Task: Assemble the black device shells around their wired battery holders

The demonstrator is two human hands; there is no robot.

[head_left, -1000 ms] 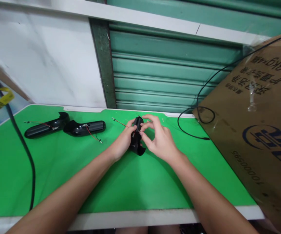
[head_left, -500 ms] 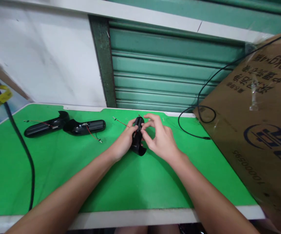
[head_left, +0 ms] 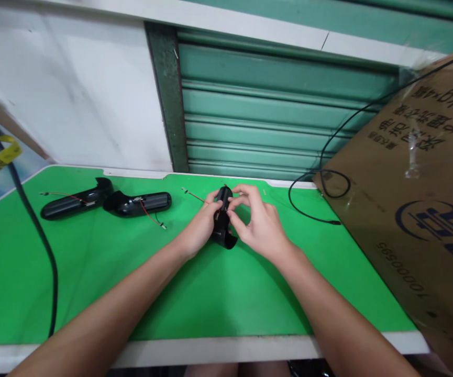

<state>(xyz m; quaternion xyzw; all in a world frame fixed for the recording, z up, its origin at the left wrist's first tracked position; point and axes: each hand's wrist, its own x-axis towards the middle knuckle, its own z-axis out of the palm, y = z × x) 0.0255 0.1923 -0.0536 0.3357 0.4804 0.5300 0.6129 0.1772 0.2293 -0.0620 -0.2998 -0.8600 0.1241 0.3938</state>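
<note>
Both hands seemingly touch one black casing.

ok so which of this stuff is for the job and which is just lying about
For the job, it seems:
black part, in the left hand, right hand fingers at it
red wire by the left hand
two similar parts on the left

Lying about, apparently:
thin cable
carton
thick cable with yellow tag
</note>
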